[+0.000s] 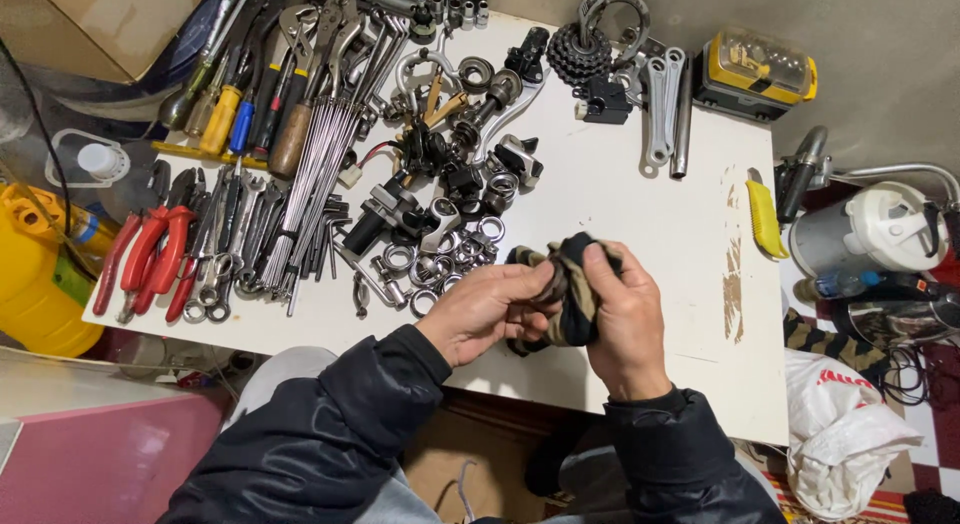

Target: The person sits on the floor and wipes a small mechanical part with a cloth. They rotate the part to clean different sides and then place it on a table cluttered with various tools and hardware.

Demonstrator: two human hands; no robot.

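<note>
Rag (572,294), dark and tan, sits bunched between both hands above the near edge of the white table (640,224); left hand (485,309) closes narrowly on something wrapped within, hidden from view; right hand (625,319) clamps the cloth from outside, thumb on top. Judgement: wiping goes best with the left grip steady and the right turning the cloth; loose metal rings (440,269) lie just beyond the left fingers, so keep clear of them.

Left hand (487,309) and right hand (625,324) clasp a dark rag (570,289) over the white table (640,214).
</note>
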